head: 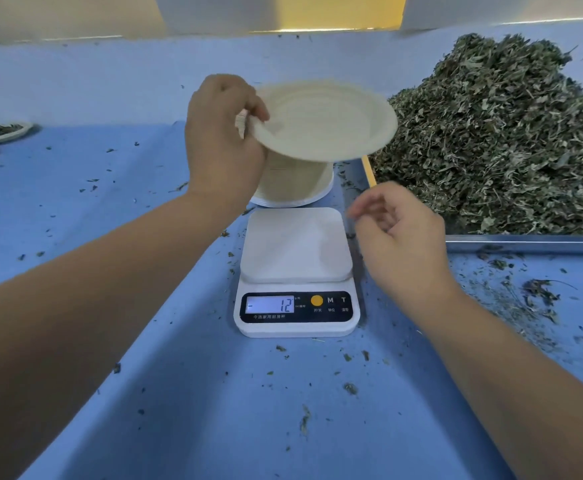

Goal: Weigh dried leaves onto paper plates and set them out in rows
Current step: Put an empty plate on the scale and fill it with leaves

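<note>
Head view: left hand [224, 143] pinches an empty paper plate [331, 123]; right hand [402, 237] hangs loose, seemingly empty; the plate probably belongs on the scale [297, 245] next.

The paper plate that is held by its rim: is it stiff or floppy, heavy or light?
Probably stiff enough: the paper plate keeps its shape though the left hand pinches only one edge. Likely very light, since a pinch alone holds it up. Being shallow, it may spill its load if tilted.

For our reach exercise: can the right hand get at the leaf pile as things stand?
Probably yes: the right hand is empty and close beside the leaf pile, with only the low tray rim between.
</note>
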Available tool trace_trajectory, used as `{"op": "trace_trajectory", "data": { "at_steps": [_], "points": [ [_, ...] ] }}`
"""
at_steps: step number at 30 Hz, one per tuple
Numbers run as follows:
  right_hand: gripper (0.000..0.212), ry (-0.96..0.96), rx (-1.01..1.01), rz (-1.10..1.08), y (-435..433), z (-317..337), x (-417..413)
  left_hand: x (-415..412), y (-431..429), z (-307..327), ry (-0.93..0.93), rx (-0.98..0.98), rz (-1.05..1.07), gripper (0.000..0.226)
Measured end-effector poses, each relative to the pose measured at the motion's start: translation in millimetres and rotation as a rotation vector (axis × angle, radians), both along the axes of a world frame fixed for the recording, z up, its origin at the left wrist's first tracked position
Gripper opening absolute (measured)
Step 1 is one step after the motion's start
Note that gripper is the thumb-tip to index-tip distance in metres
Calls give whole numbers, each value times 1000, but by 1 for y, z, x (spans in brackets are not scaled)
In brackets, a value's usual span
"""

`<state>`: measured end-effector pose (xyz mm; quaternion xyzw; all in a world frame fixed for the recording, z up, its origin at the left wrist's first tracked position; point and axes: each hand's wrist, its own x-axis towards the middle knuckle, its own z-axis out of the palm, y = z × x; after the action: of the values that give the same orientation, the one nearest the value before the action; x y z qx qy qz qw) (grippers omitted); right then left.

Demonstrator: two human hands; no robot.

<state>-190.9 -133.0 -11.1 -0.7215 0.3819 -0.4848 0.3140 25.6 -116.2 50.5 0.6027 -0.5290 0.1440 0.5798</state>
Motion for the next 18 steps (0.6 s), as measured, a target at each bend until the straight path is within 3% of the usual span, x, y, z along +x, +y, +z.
{"op": "trace_trajectory", "data": {
  "at_steps": [3,7,11,18],
  "points": [
    [30,-155,99,-25,-3,5,-1,-5,20,-21,107,-62,-46,24],
    [49,-199,90,-46,-4,3,-3,-7,45,-45,122,-57,-97,28],
    [37,-117,59,-11,-4,-1,-4,-4,62,-66,164,6,-112,30],
    [23,152,-47,-14,-5,-5,-9,14,67,-79,435,195,-209,32]
  ]
}}
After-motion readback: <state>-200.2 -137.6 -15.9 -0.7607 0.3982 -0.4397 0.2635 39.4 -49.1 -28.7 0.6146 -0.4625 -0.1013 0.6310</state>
